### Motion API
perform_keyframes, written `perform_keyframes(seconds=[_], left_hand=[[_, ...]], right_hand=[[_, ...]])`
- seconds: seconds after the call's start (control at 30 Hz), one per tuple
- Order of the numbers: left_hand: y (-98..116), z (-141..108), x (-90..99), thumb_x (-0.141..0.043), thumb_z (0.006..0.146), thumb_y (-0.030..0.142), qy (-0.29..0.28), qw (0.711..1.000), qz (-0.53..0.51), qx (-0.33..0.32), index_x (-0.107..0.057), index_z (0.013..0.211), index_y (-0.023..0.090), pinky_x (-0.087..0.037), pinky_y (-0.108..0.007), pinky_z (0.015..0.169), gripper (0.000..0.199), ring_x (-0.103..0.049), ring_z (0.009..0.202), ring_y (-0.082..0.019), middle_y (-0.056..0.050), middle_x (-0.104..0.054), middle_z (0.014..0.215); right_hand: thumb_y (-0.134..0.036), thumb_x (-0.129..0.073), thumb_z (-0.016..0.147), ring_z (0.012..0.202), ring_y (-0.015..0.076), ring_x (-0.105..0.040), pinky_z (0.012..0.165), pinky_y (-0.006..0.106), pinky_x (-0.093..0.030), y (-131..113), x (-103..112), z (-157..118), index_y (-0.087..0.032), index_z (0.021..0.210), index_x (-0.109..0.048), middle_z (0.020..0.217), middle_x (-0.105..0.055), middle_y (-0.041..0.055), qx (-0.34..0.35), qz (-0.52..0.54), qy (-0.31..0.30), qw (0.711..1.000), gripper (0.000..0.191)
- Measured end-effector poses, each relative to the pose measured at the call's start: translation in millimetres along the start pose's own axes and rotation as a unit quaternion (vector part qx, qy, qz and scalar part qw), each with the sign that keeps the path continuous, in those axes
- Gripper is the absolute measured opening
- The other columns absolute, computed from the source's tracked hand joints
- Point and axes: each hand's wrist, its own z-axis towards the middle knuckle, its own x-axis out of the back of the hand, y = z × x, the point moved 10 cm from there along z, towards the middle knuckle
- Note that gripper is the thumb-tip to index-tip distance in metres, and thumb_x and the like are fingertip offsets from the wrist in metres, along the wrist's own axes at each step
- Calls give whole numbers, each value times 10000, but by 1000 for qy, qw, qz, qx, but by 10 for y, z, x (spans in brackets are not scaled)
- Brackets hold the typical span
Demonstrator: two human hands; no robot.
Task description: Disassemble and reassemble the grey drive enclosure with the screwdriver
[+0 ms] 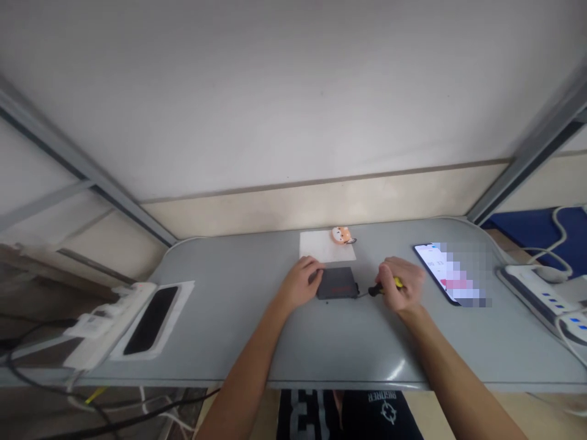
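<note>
A flat dark grey box (337, 283) with faint red lettering lies on the grey table, and its right end has a small black part sticking out. My left hand (302, 282) grips the box's left end with its fingers closed around that edge. In my right fist (402, 282) is a screwdriver (376, 289) with a black and yellow handle. Its shaft points left, and the tip meets the lower right corner of the box. A tiny dark speck, too small to name, lies just below the box.
Behind the box, a white paper (318, 245) carries an orange animal-shaped case (341, 235). A lit phone (440, 272) lies to the right, near a white power strip (541, 299). At left are a dark phone (151, 321) on white paper and another power strip (112, 324) with cables.
</note>
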Motion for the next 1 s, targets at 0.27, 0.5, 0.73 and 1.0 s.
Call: perform_keyframes(seconds=[0.27,0.5,0.73,1.0], left_hand=[[117,-2,-10,-519,1004,195,17,999,3,-41,-702,1061,204,-537,-350,918,191,-628,982,-190,-74,-654,1025],[102,-18,-31,-542,986,177,23,999,-1,-39,-698,1066,219,-541,-341,914,180,-626,995,-186,-69,-642,1050],[108,-9,-31,-539,980,164,18,999,-6,-38,-696,1064,222,-541,-345,919,187,-622,997,-187,-70,-638,1051],[130,1,-26,-520,991,174,19,999,-4,-42,-691,1071,215,-541,-349,917,194,-623,991,-187,-74,-634,1048]], right_hand=[[-266,-441,1025,433,125,-438,501,307,-312,31,14,22,-214,495,-496,455,-487,12,-22,9,10,1000,535],[-261,-444,1023,428,120,-421,498,313,-296,36,0,0,-212,491,-481,447,-467,1,-22,2,12,1000,535],[-265,-455,1018,429,119,-450,500,304,-315,137,4,-21,-208,498,-512,451,-487,-1,-68,11,22,997,526],[-265,-432,1024,455,118,-486,505,283,-340,150,-114,-63,-202,518,-545,484,-527,-1,-121,53,9,991,522]])
